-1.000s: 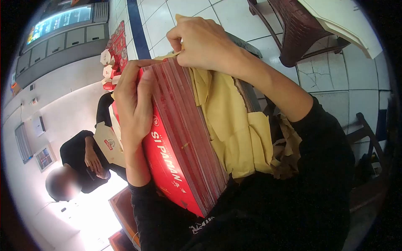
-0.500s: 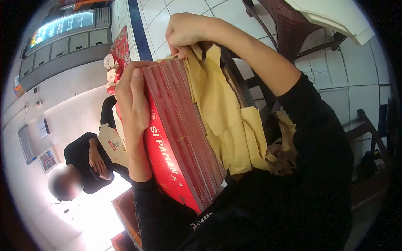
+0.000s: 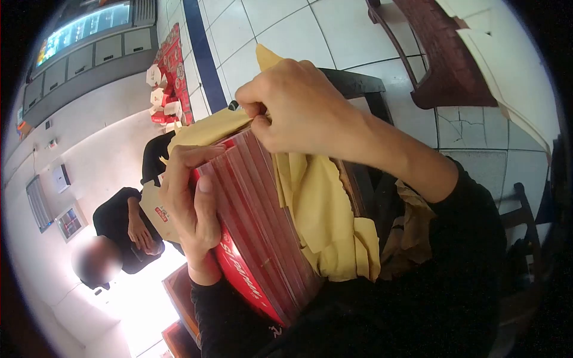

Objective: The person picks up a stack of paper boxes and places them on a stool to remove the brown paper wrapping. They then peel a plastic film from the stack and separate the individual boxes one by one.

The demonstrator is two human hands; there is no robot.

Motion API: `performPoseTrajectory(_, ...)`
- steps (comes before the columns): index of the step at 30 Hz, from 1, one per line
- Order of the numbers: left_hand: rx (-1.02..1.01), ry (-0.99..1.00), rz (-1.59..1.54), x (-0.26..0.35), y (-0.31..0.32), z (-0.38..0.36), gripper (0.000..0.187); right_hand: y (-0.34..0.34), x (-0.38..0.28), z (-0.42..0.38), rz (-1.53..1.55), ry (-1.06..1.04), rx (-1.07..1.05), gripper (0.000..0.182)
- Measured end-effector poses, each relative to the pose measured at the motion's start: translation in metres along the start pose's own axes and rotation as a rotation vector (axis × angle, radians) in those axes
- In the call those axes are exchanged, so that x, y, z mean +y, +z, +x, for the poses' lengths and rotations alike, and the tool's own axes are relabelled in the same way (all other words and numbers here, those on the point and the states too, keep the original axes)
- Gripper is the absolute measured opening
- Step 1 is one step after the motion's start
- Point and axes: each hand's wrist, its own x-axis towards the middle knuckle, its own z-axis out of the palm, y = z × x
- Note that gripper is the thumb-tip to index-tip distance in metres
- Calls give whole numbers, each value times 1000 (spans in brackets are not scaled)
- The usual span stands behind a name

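Red printed flat-cardboard stack [image 3: 265, 232] lies in front of the person's black-clothed torso [image 3: 412, 298]. Left hand [image 3: 194, 203] clamps its far-left corner between thumb and fingers. Right hand [image 3: 293, 101] is at its far end, thumb and curled fingertips close together; cannot tell what they pinch. Creased yellow paper [image 3: 322, 209] lies along its right side and far end.

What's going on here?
A person's left hand holds a thick stack of red card. Their right hand is at the far end with fingers curled by the yellow-brown paper; the exact grip is hidden. The paper lies loose along one side and across the far end, leaving the stack's layered edges bare. Another person is off to the left.
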Motion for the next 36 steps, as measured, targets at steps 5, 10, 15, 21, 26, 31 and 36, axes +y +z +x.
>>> performPoseTrajectory(5, 14, 74, 19, -4, 0, 1, 38, 9, -2, -3, -27, -29, 124, 11)
performPoseTrajectory(10, 0, 28, -4, -4, -1, 0, 46, 8, -1, -6, -38, -19, 100, 17)
performPoseTrajectory(15, -46, 30, 57, 3, -1, 7, 49, 8, 0, -11, -63, -29, 125, 14)
performPoseTrajectory(21, 56, -43, -151, -11, 8, 1, 57, 7, 5, -16, 156, -251, 184, 32)
performPoseTrajectory(26, 55, -34, -107, -12, 4, 2, 61, 5, -8, -18, 65, -137, 3, 41)
performPoseTrajectory(31, 42, -7, -80, -11, 2, 7, 54, 6, -14, -15, 41, -64, 25, 20)
performPoseTrajectory(36, 17, 27, -91, -8, 1, 15, 48, 8, -19, -13, 46, 8, 51, 10)
